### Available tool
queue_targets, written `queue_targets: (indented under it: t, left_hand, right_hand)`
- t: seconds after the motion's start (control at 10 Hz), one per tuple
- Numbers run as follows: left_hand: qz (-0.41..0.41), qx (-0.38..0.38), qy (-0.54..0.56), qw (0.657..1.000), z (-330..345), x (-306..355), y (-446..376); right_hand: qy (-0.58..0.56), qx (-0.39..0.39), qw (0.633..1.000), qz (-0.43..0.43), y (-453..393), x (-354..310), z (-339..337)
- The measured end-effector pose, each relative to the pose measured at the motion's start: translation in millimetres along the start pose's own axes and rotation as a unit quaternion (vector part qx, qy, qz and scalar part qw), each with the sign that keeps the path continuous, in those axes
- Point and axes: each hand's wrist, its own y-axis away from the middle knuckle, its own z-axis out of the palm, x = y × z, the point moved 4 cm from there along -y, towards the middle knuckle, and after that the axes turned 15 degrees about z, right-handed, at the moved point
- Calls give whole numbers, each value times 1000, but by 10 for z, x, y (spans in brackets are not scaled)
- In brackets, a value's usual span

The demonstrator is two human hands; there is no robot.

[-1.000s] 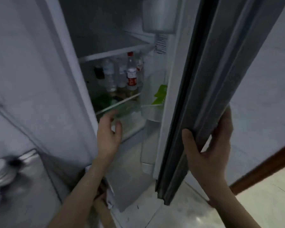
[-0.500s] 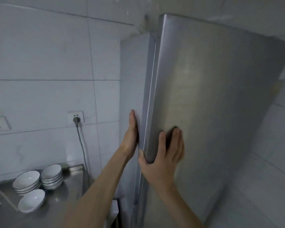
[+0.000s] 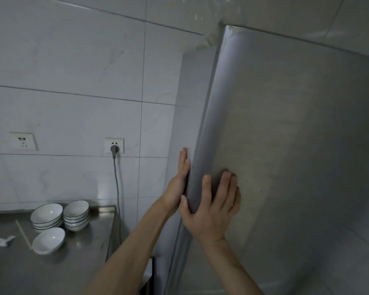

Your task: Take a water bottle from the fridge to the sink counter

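Door (image 3: 285,145) now swung almost shut at frame right, right hand (image 3: 213,206) gripping its edge, thumb hooked and fingers spread, left hand (image 3: 182,177) flat, fingers together, on fridge (image 3: 190,92) side; bottle unseen, held by neither hand, so retrieval judged outstanding.

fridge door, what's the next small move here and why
Probably pull the fridge door open with the right hand, which wraps the door's edge, thumb behind and fingers on the front. The left hand lies flat against the fridge side. The door looks shut, and neither hand holds a bottle.
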Motion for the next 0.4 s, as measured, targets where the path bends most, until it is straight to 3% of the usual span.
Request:
queue_targets:
  t: [0.2,0.3,0.4]
  left_hand:
    - [-61,68,8,996,68,-21,222]
    - [-48,46,-28,997,23,-43,453]
    - [-100,74,-61,990,-144,-333,894]
  right_hand:
    - [5,-64,998,12,-72,-42,-177]
    - [-87,-103,991,1,44,-10,-577]
    - [-140,-150,979,-7,607,266,-1052]
